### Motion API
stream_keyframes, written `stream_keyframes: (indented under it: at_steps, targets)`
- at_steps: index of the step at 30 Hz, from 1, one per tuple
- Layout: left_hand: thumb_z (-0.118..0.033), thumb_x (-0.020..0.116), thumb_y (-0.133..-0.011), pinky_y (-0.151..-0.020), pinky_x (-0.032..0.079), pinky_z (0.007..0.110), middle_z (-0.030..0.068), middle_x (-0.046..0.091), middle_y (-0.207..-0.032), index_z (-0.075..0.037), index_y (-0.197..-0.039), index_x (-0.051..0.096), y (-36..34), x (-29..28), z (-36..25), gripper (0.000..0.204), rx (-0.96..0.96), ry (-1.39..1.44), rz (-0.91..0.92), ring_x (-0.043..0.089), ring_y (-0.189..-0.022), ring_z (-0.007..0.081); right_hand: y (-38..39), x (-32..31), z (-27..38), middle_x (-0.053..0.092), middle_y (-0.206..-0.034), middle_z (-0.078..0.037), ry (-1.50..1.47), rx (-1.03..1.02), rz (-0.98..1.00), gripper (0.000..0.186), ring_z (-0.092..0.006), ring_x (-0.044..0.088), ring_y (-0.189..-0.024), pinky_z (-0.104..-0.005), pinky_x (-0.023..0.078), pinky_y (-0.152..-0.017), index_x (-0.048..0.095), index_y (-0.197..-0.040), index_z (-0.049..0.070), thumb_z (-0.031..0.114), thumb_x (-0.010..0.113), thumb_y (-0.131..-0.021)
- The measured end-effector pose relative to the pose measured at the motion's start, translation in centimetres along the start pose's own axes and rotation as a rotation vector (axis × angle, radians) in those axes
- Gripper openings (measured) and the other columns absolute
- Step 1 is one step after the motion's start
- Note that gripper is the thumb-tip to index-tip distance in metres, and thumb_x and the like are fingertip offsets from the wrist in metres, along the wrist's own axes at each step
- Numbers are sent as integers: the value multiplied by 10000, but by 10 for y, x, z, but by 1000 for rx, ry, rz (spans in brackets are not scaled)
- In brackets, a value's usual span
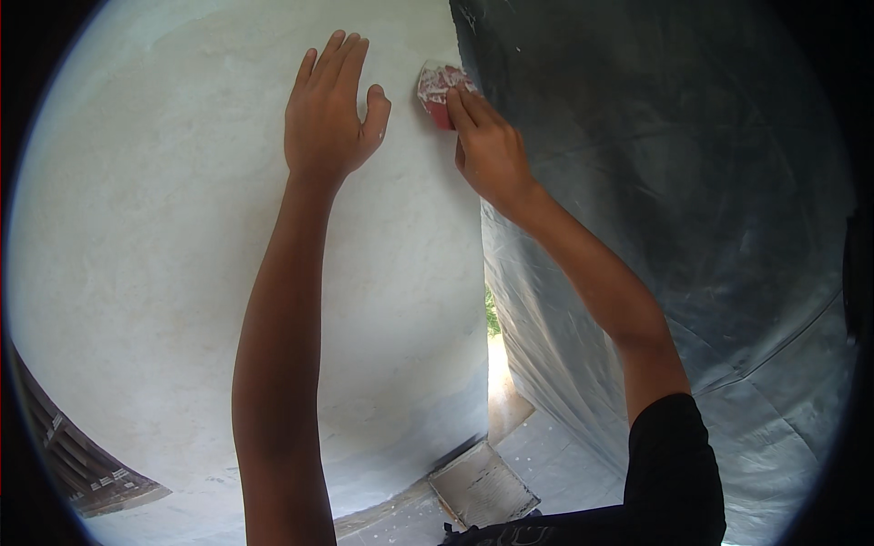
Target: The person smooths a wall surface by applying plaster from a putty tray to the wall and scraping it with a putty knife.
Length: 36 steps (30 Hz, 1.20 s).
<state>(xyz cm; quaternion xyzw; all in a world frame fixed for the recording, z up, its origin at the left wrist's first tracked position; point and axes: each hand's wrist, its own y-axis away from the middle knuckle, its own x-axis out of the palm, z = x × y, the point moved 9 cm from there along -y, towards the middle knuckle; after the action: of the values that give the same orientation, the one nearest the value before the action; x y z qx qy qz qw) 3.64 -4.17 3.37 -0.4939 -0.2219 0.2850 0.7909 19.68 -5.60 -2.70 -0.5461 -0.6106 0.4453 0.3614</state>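
My left hand (330, 118) rests against the pale plastered wall (164, 237), its fingers stretched upward and the thumb held apart. To its right, near the wall's edge, my right hand (492, 150) grips a small red putty scraper (440, 111). White paste is smeared over the scraper's face, and its blade end meets the wall or sits very near it. The fingertips lie over the red part; the thumb is mostly hidden behind the hand.
Right of the wall hangs a dark plastic sheet (655, 200), with a narrow bright gap low between them. At the wall's foot sits a square tray-like board (482, 487) smeared with pale material. A dark slatted object (82, 455) shows at lower left.
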Motion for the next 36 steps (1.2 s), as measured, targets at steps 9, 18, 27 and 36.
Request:
stream_keyframes:
  at_steps: [9,18,27,36]
  targets:
    - [-100,540,-857,-1164,368,486,171,636,-1346,6,-1334,584,0,0,1,491,-5,-15,10,531,-1355,322,-55,-38,-29,660,-1223,-241,-338,67,-183,444,-397,687,-1000,-423,588,-875,604,-1249,-70,-108,587,-807]
    - [-94,542,-852,-1164,368,483,175,633,-1348,11,-1333,584,1,1,1,494,-6,8,8,536,-1348,328,-15,7,6,604,-1318,-255,100,-73,-26,546,-396,617,-1202,-428,586,-913,562,-1306,-87,-76,607,-762]
    - [-105,541,-854,-1161,370,495,182,635,-1342,12,-1335,584,0,0,0,497,3,16,1,536,-1347,328,-24,-37,-22,664,-1226,-206,-337,59,-117,485,-368,651,-1145,-414,588,-908,616,-1276,-21,-108,633,-800]
    - [-96,545,-853,-1160,373,491,180,634,-1345,12,-1343,578,1,1,1,503,-3,12,-1,536,-1346,329,-23,8,-7,617,-1330,-195,3,-97,-62,584,-389,565,-1276,-436,533,-1009,603,-1286,-39,-114,643,-709]
